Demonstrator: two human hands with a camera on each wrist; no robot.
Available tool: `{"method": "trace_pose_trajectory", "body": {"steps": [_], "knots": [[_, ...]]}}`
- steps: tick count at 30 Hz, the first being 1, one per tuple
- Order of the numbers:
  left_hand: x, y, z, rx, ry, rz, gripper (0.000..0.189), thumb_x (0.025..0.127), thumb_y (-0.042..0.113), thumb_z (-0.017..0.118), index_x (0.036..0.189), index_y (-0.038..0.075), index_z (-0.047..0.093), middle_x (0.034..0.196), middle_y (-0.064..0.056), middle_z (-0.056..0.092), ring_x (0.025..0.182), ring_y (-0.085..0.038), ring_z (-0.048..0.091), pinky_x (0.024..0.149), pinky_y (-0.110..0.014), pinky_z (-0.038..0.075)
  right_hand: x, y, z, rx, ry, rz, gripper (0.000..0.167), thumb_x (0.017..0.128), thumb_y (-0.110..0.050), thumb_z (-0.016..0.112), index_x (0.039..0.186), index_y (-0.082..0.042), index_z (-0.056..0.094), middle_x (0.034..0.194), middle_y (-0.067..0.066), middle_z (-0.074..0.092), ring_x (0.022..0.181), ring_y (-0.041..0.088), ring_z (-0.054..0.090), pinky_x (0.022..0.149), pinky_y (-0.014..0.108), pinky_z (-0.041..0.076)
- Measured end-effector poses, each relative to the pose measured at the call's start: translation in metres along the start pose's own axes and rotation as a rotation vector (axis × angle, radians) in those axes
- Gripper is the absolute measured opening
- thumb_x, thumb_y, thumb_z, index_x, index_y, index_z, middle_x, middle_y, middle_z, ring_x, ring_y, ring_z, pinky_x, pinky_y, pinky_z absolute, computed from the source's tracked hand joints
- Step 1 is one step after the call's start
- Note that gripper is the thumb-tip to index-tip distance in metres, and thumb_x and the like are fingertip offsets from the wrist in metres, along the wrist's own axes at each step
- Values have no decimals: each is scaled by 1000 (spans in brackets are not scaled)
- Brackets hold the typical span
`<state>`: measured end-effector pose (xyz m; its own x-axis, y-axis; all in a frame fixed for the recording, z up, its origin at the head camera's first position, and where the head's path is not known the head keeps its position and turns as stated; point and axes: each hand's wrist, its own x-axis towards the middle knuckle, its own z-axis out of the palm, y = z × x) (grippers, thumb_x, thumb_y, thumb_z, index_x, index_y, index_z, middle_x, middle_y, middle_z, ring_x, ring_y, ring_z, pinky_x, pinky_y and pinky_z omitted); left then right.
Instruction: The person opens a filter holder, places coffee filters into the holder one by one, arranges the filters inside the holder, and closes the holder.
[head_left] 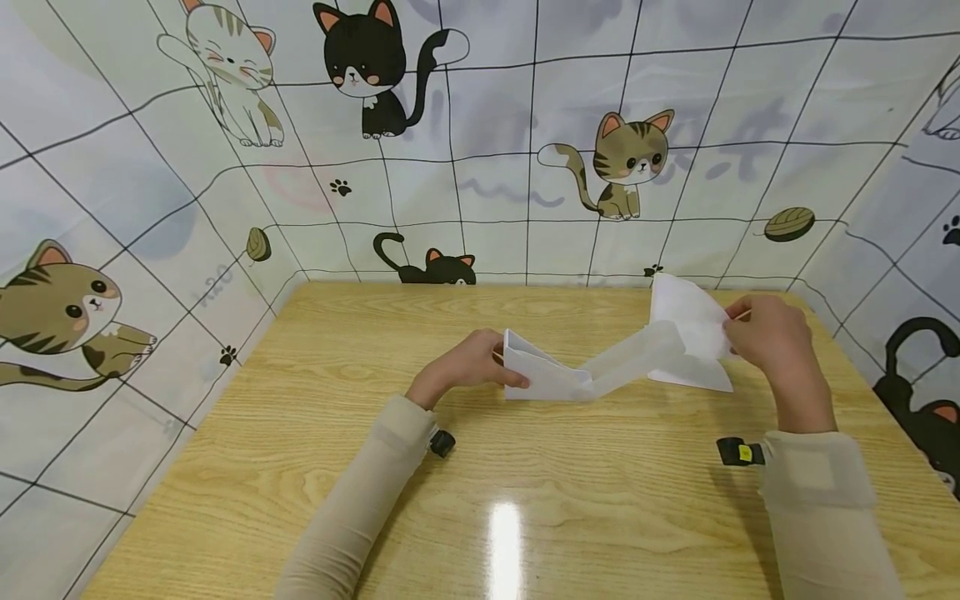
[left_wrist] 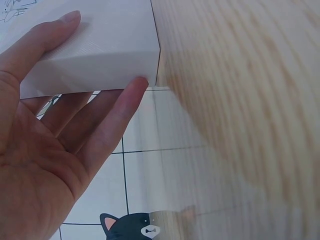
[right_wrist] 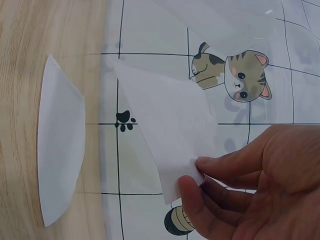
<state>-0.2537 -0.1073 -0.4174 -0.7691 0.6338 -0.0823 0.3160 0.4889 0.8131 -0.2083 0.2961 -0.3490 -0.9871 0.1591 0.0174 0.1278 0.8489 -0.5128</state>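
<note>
My left hand (head_left: pixel 472 360) grips the left end of a slim white box (head_left: pixel 543 382), thumb on one face and fingers against its edge. In the left wrist view, a line drawing shows at the corner of the box (left_wrist: pixel 105 35). From the box's right end a translucent strip (head_left: pixel 633 357) slants up to the right. It meets a white paper piece (head_left: pixel 678 302) with curved edges. My right hand (head_left: pixel 772 333) pinches that paper's right edge between thumb and fingers. A second white flap (right_wrist: pixel 60 145) of it spreads lower, over the table.
A wood-grain table (head_left: pixel 375 500) lies beneath both hands, with a bright glare spot near its front. Behind and at both sides stand sheets printed with cats and grid lines (head_left: pixel 495 117). A dark device sits on each wrist, such as the right strap (head_left: pixel 738 452).
</note>
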Motion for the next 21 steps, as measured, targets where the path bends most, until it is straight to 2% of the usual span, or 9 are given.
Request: {"method": "trace_pose_trajectory", "body": {"steps": [4, 11, 21], "knots": [[0, 0, 0, -6, 1, -3, 32, 87, 20, 85, 116, 12, 76, 109, -5, 78, 92, -13, 73, 72, -28, 56, 0, -1, -1, -10, -4, -7, 38, 101, -14, 51, 124, 14, 59, 119, 37, 64, 82, 38, 65, 65, 41, 42], [1, 0, 0, 2, 2, -3, 32, 86, 21, 85, 116, 12, 76, 109, -5, 78, 92, -13, 72, 71, -27, 55, -2, -4, -2, -4, -7, -47, 36, 102, -13, 51, 123, 14, 60, 117, 37, 66, 71, 28, 69, 57, 30, 43], [1, -1, 0, 13, 6, 2, 32, 86, 21, 86, 116, 13, 76, 108, -4, 78, 91, -13, 72, 70, -27, 55, -6, -12, -6, 7, 13, -61, 35, 103, -14, 51, 123, 13, 60, 116, 37, 67, 69, 25, 69, 56, 30, 44]]}}
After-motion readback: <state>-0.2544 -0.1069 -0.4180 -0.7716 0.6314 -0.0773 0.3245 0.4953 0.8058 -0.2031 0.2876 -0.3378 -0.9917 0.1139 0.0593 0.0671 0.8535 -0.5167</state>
